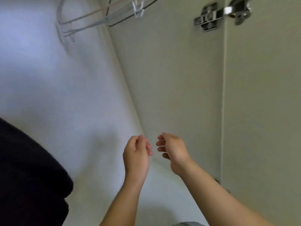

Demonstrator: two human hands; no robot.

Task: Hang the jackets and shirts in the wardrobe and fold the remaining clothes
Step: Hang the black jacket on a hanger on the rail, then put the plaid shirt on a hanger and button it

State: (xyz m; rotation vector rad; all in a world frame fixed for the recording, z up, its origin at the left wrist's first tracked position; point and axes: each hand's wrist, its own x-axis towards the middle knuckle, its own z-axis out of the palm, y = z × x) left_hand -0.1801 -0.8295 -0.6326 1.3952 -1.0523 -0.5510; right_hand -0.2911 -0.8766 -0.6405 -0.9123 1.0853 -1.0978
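- Facing into the wardrobe (162,75), you are looking at its pale inner corner, so this is probably the hanging part of the job, not the folding.
- Filling the lower left, a dark garment (29,168) is the only task clothing in clear view. Its top is out of frame, so you cannot tell whether it hangs from anything.
- Your left hand (136,152) and right hand (172,149) hover near each other without touching, in front of the corner. Both have loosely curled fingers and hold nothing, likely free for the next piece.
- Bare wire hangers (91,18) bunch together at the top, ready to take clothes.
- A metal hinge (210,17) sits top right on the side panel, where the door attaches.
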